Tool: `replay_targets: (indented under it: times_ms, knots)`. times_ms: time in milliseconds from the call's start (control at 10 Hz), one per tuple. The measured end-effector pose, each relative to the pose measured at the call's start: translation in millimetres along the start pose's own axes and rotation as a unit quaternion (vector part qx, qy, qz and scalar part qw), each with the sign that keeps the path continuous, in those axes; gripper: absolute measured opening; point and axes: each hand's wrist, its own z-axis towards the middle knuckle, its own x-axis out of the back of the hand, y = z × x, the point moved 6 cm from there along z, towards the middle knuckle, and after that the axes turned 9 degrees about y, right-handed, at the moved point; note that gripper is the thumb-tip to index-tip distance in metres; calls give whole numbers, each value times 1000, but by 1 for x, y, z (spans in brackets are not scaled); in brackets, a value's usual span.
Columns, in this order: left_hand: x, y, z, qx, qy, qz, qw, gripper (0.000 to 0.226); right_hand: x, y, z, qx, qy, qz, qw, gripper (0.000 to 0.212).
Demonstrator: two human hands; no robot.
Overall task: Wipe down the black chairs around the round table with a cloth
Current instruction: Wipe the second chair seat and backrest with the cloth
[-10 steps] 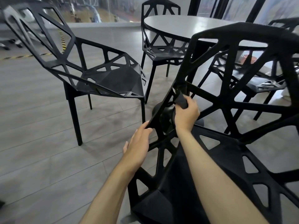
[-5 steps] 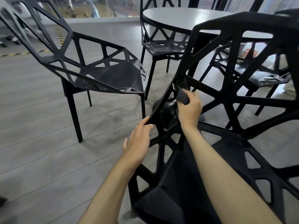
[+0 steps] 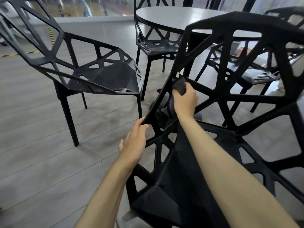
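A black lattice chair (image 3: 218,102) fills the right and lower part of the view, its seat under my arms. My right hand (image 3: 185,100) grips a small dark cloth (image 3: 180,85) and presses it against a strut on the chair's left side. My left hand (image 3: 135,142) holds the chair's left edge lower down, fingers curled over the bar. A second black chair (image 3: 92,69) stands to the left. A third (image 3: 154,41) and a fourth (image 3: 243,69) sit by the round grey table (image 3: 174,17).
Grey plank floor (image 3: 41,145) spreads out to the left and front. The table's dark pedestal base (image 3: 164,106) shows through the chair's lattice. Glass walls run along the back, with yellow-black tape (image 3: 51,37) on the floor beyond.
My right hand has slid the cloth a little up the chair's side strut. My left hand keeps its hold on the edge.
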Motion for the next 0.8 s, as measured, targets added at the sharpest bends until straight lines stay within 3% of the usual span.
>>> replay_targets:
  times_ms: [100, 300, 400, 600, 700, 800]
  knots:
    - [0, -1, 0, 2, 2, -6, 1000, 39, -8, -3, -18, 10, -1, 33, 999, 16]
    - [-3, -2, 9, -47, 14, 36, 998, 74, 10, -11, -100, 81, -88, 55, 991, 15]
    - [-1, -6, 13, -30, 19, 24, 999, 78, 17, -14, -140, 166, -139, -8, 976, 23]
    - [-3, -11, 15, -20, 0, -53, 998, 87, 23, 4, -147, 223, -202, -108, 947, 23]
    - [-4, -15, 16, -5, 4, -79, 997, 58, 34, 32, -148, 204, -227, -153, 940, 21]
    - [-4, -16, 14, 0, 1, -71, 997, 47, 42, 47, -132, 146, -212, -189, 948, 19]
